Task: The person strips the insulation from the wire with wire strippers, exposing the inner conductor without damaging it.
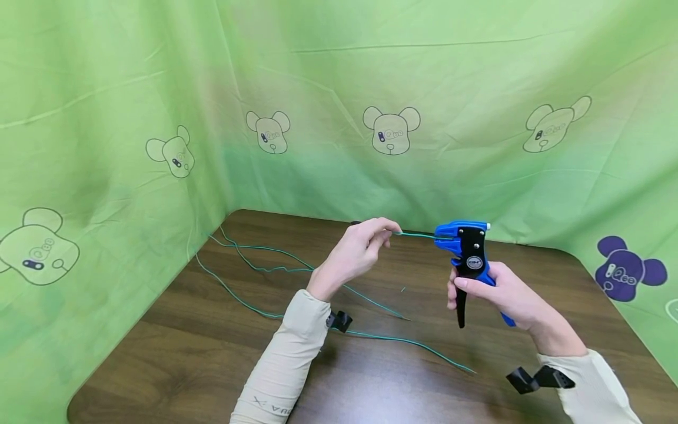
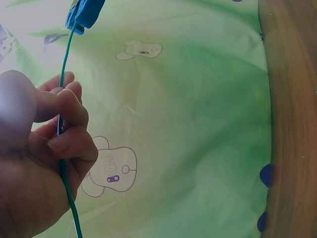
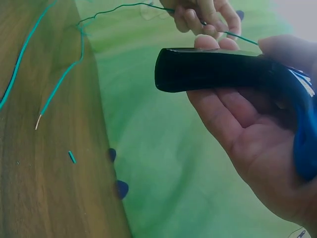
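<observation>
In the head view my right hand (image 1: 500, 294) grips a blue and black wire stripper (image 1: 473, 253) by its handles, jaws pointing left. My left hand (image 1: 360, 250) pinches a thin green wire (image 1: 418, 235), whose end runs into the stripper's jaws. The left wrist view shows this wire (image 2: 67, 57) passing between thumb and fingers and on across the palm. Black handle (image 3: 213, 70) and curled right fingers fill much of the right wrist view. Both hands are raised over the wooden table.
Two more green wire lengths lie across the table (image 1: 175, 365), one ending in bare copper (image 3: 38, 122). A short cut piece of green insulation (image 3: 72, 157) lies near them. Green cloth (image 1: 328, 70) with bear prints hangs around the table's back and sides.
</observation>
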`<state>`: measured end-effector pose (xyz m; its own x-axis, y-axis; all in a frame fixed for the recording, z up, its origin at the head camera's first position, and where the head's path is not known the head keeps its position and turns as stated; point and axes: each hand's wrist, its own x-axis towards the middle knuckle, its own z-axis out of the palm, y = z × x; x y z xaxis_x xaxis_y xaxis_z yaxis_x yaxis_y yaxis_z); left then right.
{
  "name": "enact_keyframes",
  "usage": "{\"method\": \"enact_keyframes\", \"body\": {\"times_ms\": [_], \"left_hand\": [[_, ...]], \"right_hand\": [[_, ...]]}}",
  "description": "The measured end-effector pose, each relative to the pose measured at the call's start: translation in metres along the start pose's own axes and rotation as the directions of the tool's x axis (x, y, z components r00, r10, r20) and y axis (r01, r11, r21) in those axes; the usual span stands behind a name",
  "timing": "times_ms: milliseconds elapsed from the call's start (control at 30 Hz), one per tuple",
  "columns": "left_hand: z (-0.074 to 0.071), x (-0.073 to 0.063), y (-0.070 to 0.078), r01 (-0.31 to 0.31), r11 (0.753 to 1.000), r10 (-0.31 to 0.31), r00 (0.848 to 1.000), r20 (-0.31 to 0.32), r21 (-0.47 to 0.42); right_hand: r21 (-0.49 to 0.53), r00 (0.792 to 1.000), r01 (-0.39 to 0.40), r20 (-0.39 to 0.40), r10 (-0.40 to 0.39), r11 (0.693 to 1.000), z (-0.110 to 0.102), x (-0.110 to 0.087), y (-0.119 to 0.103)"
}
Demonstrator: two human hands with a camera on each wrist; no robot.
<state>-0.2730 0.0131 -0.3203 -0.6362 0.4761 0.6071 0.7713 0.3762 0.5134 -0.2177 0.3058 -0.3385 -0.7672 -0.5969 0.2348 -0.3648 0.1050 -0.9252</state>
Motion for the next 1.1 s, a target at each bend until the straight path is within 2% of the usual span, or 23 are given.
{"method": "enact_keyframes", "body": {"times_ms": [200, 467, 800, 967, 1100], "left_hand": [[0.000, 0.000, 0.001, -0.011, 1.000, 0.011, 1.000, 0.000, 0.007], [-0.001, -0.001, 0.003, -0.013, 0.999, 0.012, 1.000, 0.002, 0.030], [0.000, -0.002, 0.004, -0.022, 0.999, 0.022, 1.000, -0.002, 0.035], [-0.001, -0.003, 0.003, -0.028, 0.999, 0.028, 1.000, -0.011, 0.039], [-0.001, -0.003, 0.002, -0.028, 0.999, 0.028, 1.000, -0.013, 0.044]], "right_hand": [[0.060, 1.000, -0.004, 0.024, 0.003, 0.998, 0.001, 0.000, 0.000], [0.073, 0.999, 0.009, 0.039, -0.012, 0.997, 0.001, 0.001, 0.001], [0.011, 0.998, -0.044, -0.052, 0.045, 0.999, 0.008, 0.004, 0.005], [-0.045, 0.990, -0.091, -0.116, 0.086, 0.995, 0.013, 0.005, 0.005], [-0.066, 0.985, -0.091, -0.150, 0.080, 0.994, 0.018, 0.006, 0.007]]}}
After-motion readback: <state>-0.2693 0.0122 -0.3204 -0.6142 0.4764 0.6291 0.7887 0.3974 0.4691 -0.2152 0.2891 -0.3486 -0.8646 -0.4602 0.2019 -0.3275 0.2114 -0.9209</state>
